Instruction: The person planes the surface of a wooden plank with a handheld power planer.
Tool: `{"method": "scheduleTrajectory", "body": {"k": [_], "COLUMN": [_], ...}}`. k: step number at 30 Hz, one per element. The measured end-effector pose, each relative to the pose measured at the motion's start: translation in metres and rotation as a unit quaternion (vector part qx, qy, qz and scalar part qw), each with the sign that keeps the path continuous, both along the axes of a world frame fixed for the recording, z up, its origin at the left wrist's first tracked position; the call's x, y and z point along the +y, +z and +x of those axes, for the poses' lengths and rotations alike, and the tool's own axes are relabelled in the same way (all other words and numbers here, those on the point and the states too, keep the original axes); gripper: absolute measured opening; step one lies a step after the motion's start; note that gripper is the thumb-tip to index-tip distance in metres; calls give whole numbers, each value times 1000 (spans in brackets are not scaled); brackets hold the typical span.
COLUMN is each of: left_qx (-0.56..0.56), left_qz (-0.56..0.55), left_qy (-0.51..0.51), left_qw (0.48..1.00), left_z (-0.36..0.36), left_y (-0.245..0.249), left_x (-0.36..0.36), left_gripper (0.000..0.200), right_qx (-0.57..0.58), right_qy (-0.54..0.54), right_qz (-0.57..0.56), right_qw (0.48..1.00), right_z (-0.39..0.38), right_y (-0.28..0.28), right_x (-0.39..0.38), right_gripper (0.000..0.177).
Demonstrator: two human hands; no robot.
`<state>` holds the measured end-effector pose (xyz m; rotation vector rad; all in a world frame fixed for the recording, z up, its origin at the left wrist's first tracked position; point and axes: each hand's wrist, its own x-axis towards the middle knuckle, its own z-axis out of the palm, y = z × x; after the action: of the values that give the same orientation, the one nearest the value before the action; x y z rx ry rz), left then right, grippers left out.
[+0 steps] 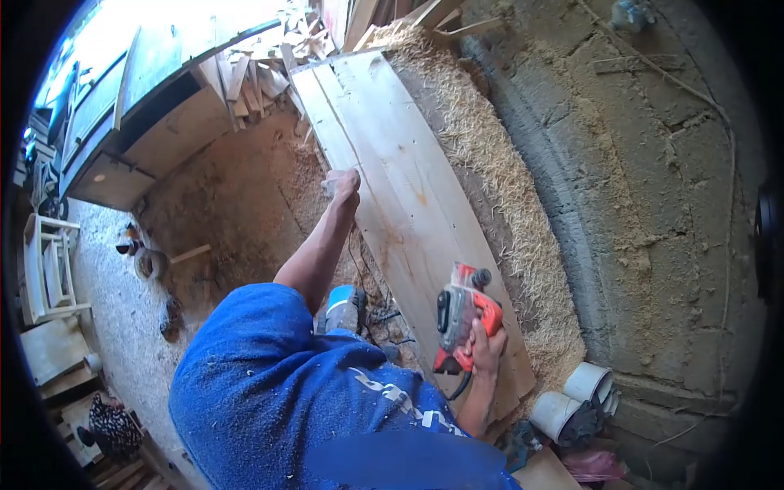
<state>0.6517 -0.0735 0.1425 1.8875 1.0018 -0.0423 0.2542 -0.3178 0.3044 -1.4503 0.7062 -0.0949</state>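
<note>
A long pale wooden panel (408, 175), made of joined boards with brown stains and knots, stretches away before me. Near its close end, my right hand (487, 349) is wrapped round the red handle of a red and grey electric planer (462, 314), which sits over the panel. The planer's dark cord trails back under my forearm. My left hand (346, 184) is closed at the panel's left edge, farther up. A small whitish, see-through thing (329, 187) shows beside those fingers; I cannot make out what it is.
Wood shavings (498, 180) lie heaped along the panel's right side, beside a rough concrete wall (629, 204). White buckets (563, 408) stand at lower right. Offcuts (245, 86) are piled beyond, near a wooden cabinet (167, 139). A white wooden frame (53, 269) stands far left.
</note>
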Motion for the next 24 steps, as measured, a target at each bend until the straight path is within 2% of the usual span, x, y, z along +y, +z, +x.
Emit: {"method": "scheduleTrajectory", "body": {"k": [3,4,6,7,8,9,10,11,12,13,14,16,17,18,20,22,24], "left_qx": [33,30,-44,-48,-59,-126,-195,-197,-215,-233,-218,-291,-335,-334,-442,-427,-454], "left_qz": [-181,-182,-305,-324,-251,-135,-17,-26,27,84,129,126,136,130,179,154,213], "left_qy": [32,30,14,36,-23,-99,-169,-171,-305,-433,-508,-624,-651,-667,-729,-762,-712], "left_qw": [982,982,951,944,966,978,966,965,927,867,823,714,667,653,492,461,491], "left_z": [-11,-8,7,11,31,33,38,31,21,17,10,-4,-13,-24,-52,-79,-96], "left_y": [42,36,23,48,32,41,54,60,63,63,53,27,12,4,-14,-24,-18], "left_x": [9,7,-4,-28,-47,-64,-80,-90,-99,-110,-123,-149,-168,-184,-214,-233,-241], "left_gripper": [34,34,41,45,51,51,52,52,50,48,44,43,47,47,53,60,66], "right_qx": [14,21,21,21,24,8,3,-9,-22,-23,-28,-8,-6,-1,17,30,54], "right_qy": [-54,-73,-93,-124,-154,-157,-159,-177,-198,-202,-214,-228,-247,-243,-269,-273,-288], "right_qz": [-41,-47,-57,-62,-69,-67,-77,-84,-86,-98,-97,-125,-124,-149,-164,-163,-168], "right_qw": [998,996,994,990,985,985,984,981,976,974,972,966,961,959,949,948,941], "right_z": [-33,-41,-44,-47,-54,-61,-64,-74,-85,-93,-96,-112,-118,-124,-139,-153,-175], "right_y": [10,15,24,27,31,30,31,31,31,33,34,39,39,38,34,28,26], "right_x": [-3,-6,-10,-7,-5,-7,-9,-6,-4,-2,-1,5,4,3,5,0,-1], "right_gripper": [31,31,31,32,32,34,34,34,34,35,35,33,33,32,31,23,21]}}
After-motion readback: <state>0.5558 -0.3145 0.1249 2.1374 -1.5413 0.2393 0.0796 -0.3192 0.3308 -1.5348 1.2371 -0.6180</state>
